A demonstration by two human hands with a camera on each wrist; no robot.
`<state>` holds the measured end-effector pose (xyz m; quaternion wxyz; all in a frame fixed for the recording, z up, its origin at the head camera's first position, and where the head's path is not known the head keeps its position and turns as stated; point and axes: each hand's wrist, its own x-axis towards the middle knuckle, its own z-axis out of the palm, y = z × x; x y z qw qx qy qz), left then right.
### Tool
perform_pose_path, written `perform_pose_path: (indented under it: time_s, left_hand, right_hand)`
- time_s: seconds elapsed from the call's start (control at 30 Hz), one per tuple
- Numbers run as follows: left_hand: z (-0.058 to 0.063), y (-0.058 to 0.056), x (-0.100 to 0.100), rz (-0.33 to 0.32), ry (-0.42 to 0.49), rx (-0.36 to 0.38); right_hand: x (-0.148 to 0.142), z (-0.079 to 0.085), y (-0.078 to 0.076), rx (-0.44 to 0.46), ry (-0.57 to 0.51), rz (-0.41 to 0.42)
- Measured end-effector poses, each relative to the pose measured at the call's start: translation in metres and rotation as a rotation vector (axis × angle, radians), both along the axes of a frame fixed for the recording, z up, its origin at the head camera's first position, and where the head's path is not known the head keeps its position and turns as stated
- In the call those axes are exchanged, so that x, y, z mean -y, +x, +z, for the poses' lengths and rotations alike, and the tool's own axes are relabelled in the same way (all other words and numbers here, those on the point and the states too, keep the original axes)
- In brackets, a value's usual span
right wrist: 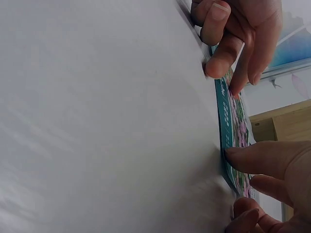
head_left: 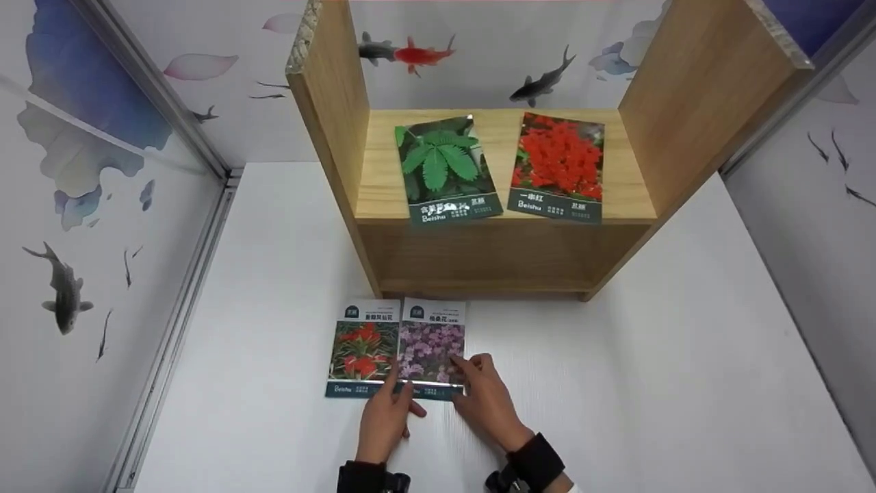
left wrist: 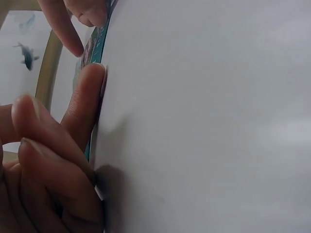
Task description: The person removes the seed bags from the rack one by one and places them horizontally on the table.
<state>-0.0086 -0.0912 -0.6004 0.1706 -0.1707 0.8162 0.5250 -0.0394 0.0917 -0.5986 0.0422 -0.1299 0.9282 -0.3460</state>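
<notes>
Two seed packets lie side by side on the white table: a red-flower packet (head_left: 363,349) on the left and a purple-flower packet (head_left: 432,346) on the right. My left hand (head_left: 384,418) touches their lower edges where they meet, one finger stretched up along the seam. My right hand (head_left: 489,398) is at the lower right corner of the purple-flower packet, a fingertip on its right edge. In the right wrist view, the right thumb (right wrist: 243,158) rests on the packet's green bottom strip. In the left wrist view, a left fingertip (left wrist: 91,77) is right at the bottom edge.
A wooden shelf (head_left: 479,257) with tall side panels stands just behind the packets. On its upper board lie a green-leaf packet (head_left: 445,168) and a red-blossom packet (head_left: 560,164). Walls with painted fish enclose the white table (head_left: 650,383).
</notes>
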Motion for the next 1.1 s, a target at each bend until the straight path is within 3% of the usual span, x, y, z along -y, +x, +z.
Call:
perform_pose_path:
  time_s: [0.73, 0.9, 1.1]
  left_hand:
    - [0.001, 0.003, 0.0, 0.018, 0.071, -0.019]
    - [0.008, 0.001, -0.004, 0.033, 0.078, -0.027]
    - [0.027, -0.006, -0.013, 0.028, 0.089, -0.109]
  right_hand:
    - [-0.008, 0.002, -0.004, 0.157, -0.105, -0.076]
    - [-0.017, 0.006, -0.006, 0.143, -0.202, -0.101]
    - [-0.032, 0.02, -0.01, 0.158, -0.374, -0.159]
